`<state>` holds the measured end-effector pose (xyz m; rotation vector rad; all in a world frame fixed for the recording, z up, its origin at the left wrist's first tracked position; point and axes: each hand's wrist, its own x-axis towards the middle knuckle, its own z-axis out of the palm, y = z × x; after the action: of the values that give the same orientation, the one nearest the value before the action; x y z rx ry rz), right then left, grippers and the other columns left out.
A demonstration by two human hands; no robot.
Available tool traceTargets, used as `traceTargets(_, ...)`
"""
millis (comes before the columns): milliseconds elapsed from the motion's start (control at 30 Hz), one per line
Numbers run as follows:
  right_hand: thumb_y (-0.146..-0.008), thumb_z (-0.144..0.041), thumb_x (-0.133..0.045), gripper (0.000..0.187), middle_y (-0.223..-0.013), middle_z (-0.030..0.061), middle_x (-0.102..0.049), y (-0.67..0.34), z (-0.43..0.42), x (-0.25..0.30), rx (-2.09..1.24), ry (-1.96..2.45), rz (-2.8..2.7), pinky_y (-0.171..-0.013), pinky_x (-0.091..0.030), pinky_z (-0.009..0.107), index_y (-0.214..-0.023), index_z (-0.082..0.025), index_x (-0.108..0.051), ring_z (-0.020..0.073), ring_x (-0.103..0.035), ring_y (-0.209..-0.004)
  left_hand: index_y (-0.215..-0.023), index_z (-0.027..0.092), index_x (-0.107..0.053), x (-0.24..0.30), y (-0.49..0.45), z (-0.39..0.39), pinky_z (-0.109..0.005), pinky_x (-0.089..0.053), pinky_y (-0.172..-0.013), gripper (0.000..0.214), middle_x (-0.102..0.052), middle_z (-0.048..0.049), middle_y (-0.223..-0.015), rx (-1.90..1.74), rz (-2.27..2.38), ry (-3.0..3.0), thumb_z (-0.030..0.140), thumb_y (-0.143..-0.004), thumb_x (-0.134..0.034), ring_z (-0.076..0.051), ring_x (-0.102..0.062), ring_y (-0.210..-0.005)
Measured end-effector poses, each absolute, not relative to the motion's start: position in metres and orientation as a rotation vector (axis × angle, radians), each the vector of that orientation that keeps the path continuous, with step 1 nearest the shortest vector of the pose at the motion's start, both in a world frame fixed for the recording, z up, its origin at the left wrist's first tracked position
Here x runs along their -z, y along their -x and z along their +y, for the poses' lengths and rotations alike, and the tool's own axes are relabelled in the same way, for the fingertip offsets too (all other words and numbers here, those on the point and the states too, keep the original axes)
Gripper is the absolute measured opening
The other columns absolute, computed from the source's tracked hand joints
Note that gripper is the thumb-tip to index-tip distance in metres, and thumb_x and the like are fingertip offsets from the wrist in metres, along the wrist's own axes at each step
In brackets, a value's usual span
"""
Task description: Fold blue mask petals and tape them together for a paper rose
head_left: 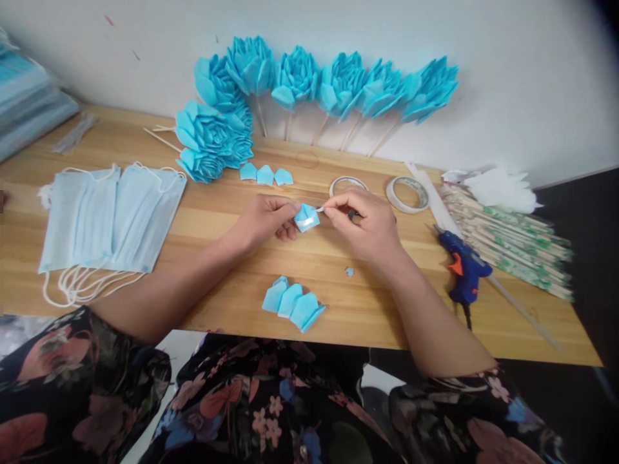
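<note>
My left hand point(264, 220) pinches a small folded blue petal point(306, 218) above the wooden table point(338, 309). A strip of white tape runs across the petal's lower edge. My right hand point(367, 225) is closed in a pinch on the free end of that tape, just right of the petal. Three similar folded blue petals point(293, 303) lie overlapping near the table's front edge, below my hands. A tiny blue scrap point(349, 272) lies under my right hand.
Three more small petals point(265, 174) lie behind my hands. Blue flowers on sticks point(338, 84) lean against the wall, others lie flat point(213, 138). Face masks point(111, 216) are spread at left. Two tape rolls point(407, 193), a blue glue gun point(461, 267) and wrapped chopsticks point(512, 241) are at right.
</note>
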<state>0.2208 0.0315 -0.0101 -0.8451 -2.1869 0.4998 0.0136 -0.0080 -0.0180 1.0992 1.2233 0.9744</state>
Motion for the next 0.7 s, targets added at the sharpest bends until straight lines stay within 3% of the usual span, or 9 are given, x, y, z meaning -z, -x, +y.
traceTargets(200,-0.095,-0.022,-0.058,0.016,-0.086,0.0034,-0.074,-0.217,0.031,0.011,-0.102,0.697,-2.251,-0.078,-0.05,0.039,-0.088,-0.026,-0.071,0.0208,-0.066,-0.082,-0.068,0.012,-0.067,0.016,-0.015,-0.008,-0.018,-0.044,-0.045,0.027,-0.065,-0.0025,-0.053,-0.965,1.24,-1.08,0.024,-0.09,-0.061,-0.01,-0.059,-0.045)
traceTargets(700,-0.097,-0.022,-0.059,0.014,-0.09,0.0022,-0.074,-0.22,0.035,0.021,0.003,0.61,-2.3,-0.077,-0.05,0.04,-0.095,-0.029,-0.071,0.0205,-0.066,-0.084,-0.065,0.012,-0.067,0.013,-0.015,-0.01,-0.018,-0.045,-0.045,0.028,-0.065,-0.0032,-0.054,-0.927,1.202,-1.105,0.028,-0.088,-0.064,-0.01,-0.058,-0.045)
